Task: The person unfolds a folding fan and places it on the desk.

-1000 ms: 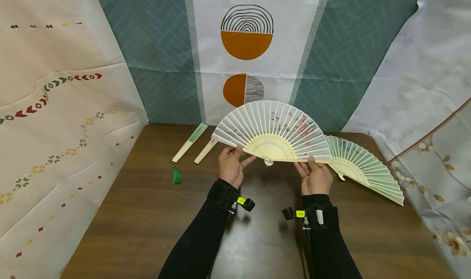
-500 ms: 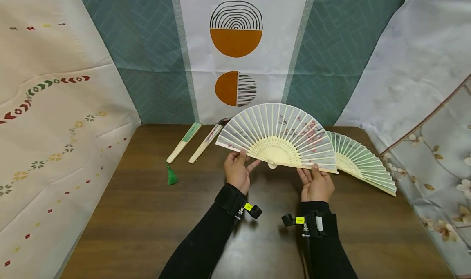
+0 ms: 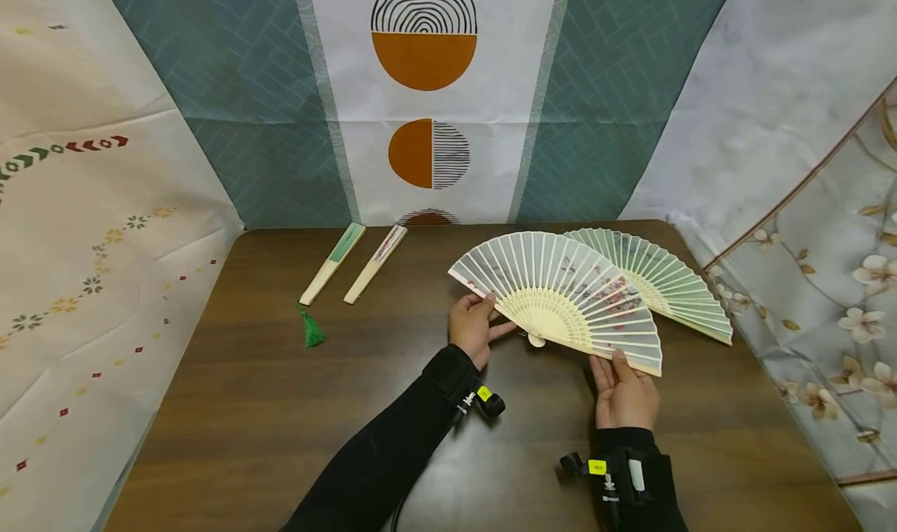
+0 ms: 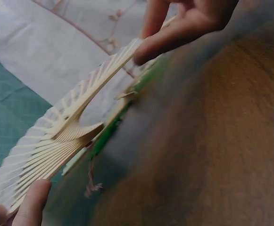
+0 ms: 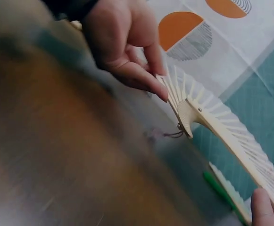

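Observation:
An unfolded white folding fan [image 3: 550,302] with pale ribs and a red blossom print is held tilted, its right end lower in the head view. My left hand [image 3: 473,331] pinches its left edge between thumb and fingers. At its right end, my right hand [image 3: 626,396] grips the other outer rib. From the pivot hangs a small pinkish tassel [image 4: 93,188], blurred in the wrist views. Behind the white fan, partly covered by it, an unfolded green fan [image 3: 680,287] lies on the table.
Two folded fans lie at the table's back left: one with a green end [image 3: 332,263] and green tassel [image 3: 312,330], the other with a printed end [image 3: 376,264]. The wooden table [image 3: 280,431] meets a hanging cloth [image 3: 266,166] at the back and patterned cloths at both sides.
Both hands have moved the white fan right and nearer in the head view, and its right end has dipped. The head view has shifted, and both folded fans now show fully.

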The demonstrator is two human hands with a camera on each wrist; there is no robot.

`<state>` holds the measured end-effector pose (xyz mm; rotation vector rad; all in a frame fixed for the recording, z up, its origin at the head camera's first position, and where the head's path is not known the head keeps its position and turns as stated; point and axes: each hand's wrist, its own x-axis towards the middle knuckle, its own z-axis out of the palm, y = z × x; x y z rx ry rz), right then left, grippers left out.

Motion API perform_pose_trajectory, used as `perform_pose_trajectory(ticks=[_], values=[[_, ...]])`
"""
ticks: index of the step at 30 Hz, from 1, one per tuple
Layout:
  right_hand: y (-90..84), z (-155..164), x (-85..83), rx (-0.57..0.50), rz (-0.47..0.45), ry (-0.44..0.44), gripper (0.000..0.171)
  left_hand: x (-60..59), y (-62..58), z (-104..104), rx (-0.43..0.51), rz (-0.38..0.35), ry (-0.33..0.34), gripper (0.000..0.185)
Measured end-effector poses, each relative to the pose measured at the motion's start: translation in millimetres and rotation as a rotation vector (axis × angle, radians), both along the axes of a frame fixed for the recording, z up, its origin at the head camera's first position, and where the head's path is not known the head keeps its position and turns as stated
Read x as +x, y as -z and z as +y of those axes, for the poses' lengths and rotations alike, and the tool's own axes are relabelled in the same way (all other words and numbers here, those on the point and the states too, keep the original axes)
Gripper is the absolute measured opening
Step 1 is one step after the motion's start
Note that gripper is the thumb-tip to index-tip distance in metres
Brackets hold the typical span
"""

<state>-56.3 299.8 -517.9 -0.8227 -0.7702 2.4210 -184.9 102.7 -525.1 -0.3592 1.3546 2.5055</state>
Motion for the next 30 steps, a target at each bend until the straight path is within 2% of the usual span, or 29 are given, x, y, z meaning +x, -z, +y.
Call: perform_pose_trajectory(ticks=[4,8,11,14,17,20,26,30], values=[[5.1,5.8,19.7,0.004,-0.041,-0.018,0.017,-0.6,2.2,3.4,-0.048,-0.033,0.057,0.012],[8.3,9.9,32.4,-0.01,-0.064,-0.047,0.025,-3.5,3.2,6.8,-0.099,-0.057,0.106,0.021],[9.0,12.0,39.0,-0.032,-0.086,-0.059,0.027,-4.3,3.2,8.4,-0.131,-0.061,0.12,0.024],[9.0,13.6,44.9,-0.052,-0.101,-0.05,0.026,-3.2,2.2,9.3,-0.146,-0.059,0.127,0.019],[8.7,13.9,48.2,-0.079,-0.114,-0.028,0.026,-1.1,2.0,9.5,-0.151,-0.056,0.131,0.009],[8.1,13.7,49.2,-0.097,-0.112,-0.016,0.026,0.1,0.4,9.3,-0.171,-0.048,0.144,0.007],[6.4,17.1,49.8,-0.092,-0.138,-0.019,0.028,-4.6,-3.0,9.4,-0.257,-0.054,0.271,0.024],[6.7,18.3,51.0,-0.076,-0.173,-0.034,0.03,-12.3,-3.7,11.3,-0.281,-0.081,0.317,0.018]])
